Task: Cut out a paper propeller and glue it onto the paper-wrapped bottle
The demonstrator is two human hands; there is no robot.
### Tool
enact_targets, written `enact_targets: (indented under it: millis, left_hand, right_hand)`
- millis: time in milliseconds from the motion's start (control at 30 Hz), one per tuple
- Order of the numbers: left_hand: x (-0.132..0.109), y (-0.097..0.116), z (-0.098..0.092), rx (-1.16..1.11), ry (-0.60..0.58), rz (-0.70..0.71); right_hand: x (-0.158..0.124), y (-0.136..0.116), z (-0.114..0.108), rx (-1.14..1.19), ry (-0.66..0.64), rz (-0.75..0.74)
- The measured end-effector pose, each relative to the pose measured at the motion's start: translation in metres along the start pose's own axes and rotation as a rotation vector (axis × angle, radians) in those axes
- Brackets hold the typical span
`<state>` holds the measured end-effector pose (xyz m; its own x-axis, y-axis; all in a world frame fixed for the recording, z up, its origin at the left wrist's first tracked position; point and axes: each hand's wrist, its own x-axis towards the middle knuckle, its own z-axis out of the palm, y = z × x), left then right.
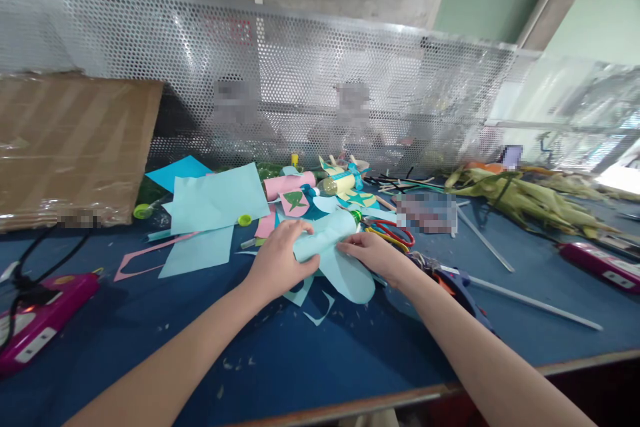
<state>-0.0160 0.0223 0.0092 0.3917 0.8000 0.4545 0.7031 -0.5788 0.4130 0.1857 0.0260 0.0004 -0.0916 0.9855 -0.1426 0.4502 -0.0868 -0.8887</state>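
A bottle wrapped in light blue paper (327, 232) lies tilted over the blue table, its green cap (356, 215) pointing away to the right. My left hand (283, 257) curls round the near left end, thumb below and fingers above. With fingertips together, my right hand (375, 252) pinches at the lower right side of the wrap, where a rounded light blue paper piece (347, 275) sticks out toward me. What exactly lies between those fingertips is hidden. Light blue paper offcuts (320, 310) rest on the table just below.
Red- and yellow-handled scissors (395, 233) and a dark blue glue gun (465, 293) lie by my right forearm. Light blue sheets (217, 200) are at left, a pink-wrapped bottle (287, 185) behind. Magenta power strips (47, 320) sit at both sides. Corn husks (520, 197) lie far right.
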Motion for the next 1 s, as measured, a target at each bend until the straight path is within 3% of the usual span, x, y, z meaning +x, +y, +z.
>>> enact_targets:
  millis: [400, 767, 1000]
  left_hand:
    - [-0.001, 0.000, 0.001, -0.001, -0.002, 0.013]
    - [-0.001, -0.001, 0.001, -0.002, 0.009, 0.027]
    - [0.002, -0.011, -0.013, -0.032, -0.177, -0.013]
  right_hand:
    - [0.004, 0.001, 0.001, -0.085, 0.051, -0.017]
    - [0.006, 0.003, 0.002, -0.009, 0.050, -0.012]
    - [0.003, 0.002, -0.005, 0.223, 0.009, 0.025]
